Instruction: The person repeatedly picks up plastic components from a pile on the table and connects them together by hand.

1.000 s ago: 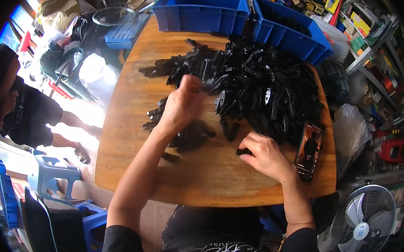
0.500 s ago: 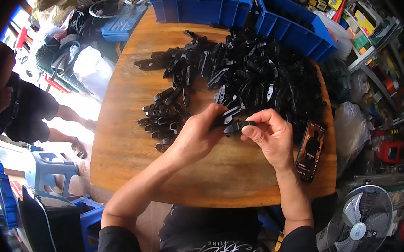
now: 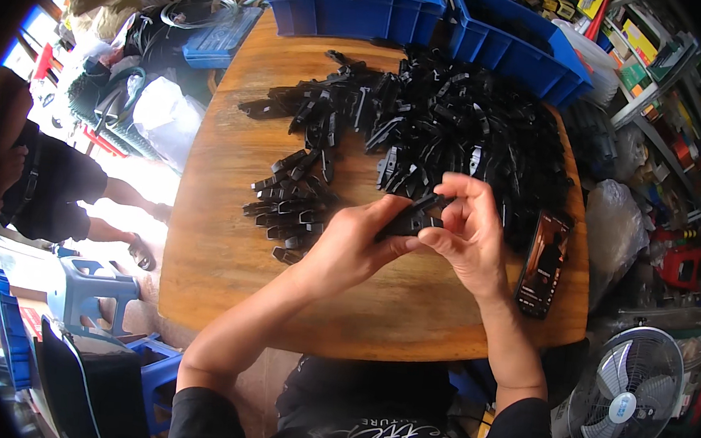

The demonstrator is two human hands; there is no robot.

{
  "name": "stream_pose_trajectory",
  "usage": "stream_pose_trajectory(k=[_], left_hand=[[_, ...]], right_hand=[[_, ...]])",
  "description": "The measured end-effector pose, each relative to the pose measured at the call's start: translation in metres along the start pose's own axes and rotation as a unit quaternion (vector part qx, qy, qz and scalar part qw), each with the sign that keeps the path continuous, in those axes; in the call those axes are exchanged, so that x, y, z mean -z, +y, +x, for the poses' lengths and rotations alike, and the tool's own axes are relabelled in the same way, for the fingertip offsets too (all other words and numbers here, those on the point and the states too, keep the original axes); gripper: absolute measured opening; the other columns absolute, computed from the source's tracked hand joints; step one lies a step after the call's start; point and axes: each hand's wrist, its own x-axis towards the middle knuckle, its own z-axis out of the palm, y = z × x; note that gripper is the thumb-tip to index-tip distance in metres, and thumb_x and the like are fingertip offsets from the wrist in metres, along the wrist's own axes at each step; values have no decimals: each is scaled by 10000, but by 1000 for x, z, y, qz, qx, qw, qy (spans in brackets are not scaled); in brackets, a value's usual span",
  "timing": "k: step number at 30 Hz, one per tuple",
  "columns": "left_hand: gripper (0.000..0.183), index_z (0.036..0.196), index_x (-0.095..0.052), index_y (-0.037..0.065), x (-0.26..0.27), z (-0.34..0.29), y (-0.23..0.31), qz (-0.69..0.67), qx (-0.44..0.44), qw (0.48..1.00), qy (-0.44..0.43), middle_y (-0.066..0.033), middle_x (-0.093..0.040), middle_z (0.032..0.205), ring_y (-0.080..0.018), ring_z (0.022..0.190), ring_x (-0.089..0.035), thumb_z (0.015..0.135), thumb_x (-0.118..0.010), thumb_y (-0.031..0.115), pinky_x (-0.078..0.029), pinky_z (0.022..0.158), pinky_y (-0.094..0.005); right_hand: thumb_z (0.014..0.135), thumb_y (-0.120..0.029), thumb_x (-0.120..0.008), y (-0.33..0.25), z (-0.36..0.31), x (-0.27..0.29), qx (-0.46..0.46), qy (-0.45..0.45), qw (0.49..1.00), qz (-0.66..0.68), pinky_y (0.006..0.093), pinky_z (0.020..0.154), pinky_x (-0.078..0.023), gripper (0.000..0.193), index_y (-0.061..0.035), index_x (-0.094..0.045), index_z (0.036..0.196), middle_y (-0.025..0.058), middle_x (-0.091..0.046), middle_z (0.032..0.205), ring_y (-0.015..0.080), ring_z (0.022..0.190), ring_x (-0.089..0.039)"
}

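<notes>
A dark, elongated black plastic part is held over the front half of the table. My left hand grips it between thumb and fingers. At its right end, my right hand closes in with curled fingers and thumb on the part, the index finger arched above. The fingers hide much of the part. Beyond my hands lies a large heap of similar black parts. A smaller cluster of black parts lies side by side to the left of my left hand.
Blue bins stand along the far edge of the wooden table. A phone with a lit screen lies right of my right hand. A fan stands at the lower right. Another person's legs and a stool are at left.
The part in my left hand has turned flatter, and my left thumb now lies along its near side. My right fingers have shifted from a pinch to a wider curl around its end.
</notes>
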Motion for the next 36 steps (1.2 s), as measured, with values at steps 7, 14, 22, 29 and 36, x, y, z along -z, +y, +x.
stream_pose_trajectory(k=[7,14,22,29,36], left_hand=[[313,1062,-545,-18,6,-2,-2,29,2,998,-56,-144,-624,795,-176,703,-603,816,-659,138,-469,636,-285],[275,983,-575,11,0,1,-13,108,-95,989,-20,-126,-584,880,-250,783,-603,740,-677,89,-482,673,-351],[201,823,-560,37,83,15,-56,420,64,875,235,-125,-579,782,-300,770,-568,680,-678,115,-457,678,-370],[277,894,-588,8,80,18,-76,253,105,947,168,-185,-601,861,-339,831,-589,702,-693,178,-461,732,-392],[231,872,-618,74,106,31,-70,289,135,895,312,-139,-632,848,-317,784,-603,677,-694,172,-473,695,-392]], right_hand=[[752,-205,-751,-4,0,9,-66,-90,993,39,205,689,-465,343,-13,-565,966,27,-624,844,64,800,-572],[704,-146,-771,0,-1,-4,183,-73,963,-183,272,653,-459,226,-46,-587,788,37,-591,784,117,663,-537],[766,-30,-658,0,11,13,114,1,953,-281,279,584,-465,133,-27,-614,891,65,-588,805,173,639,-543],[727,31,-601,21,9,15,186,-105,903,-372,334,730,-473,173,-32,-628,885,64,-604,889,244,821,-545],[709,-19,-658,17,1,3,135,-217,875,-410,341,791,-437,232,-9,-614,937,80,-564,893,252,860,-510]])
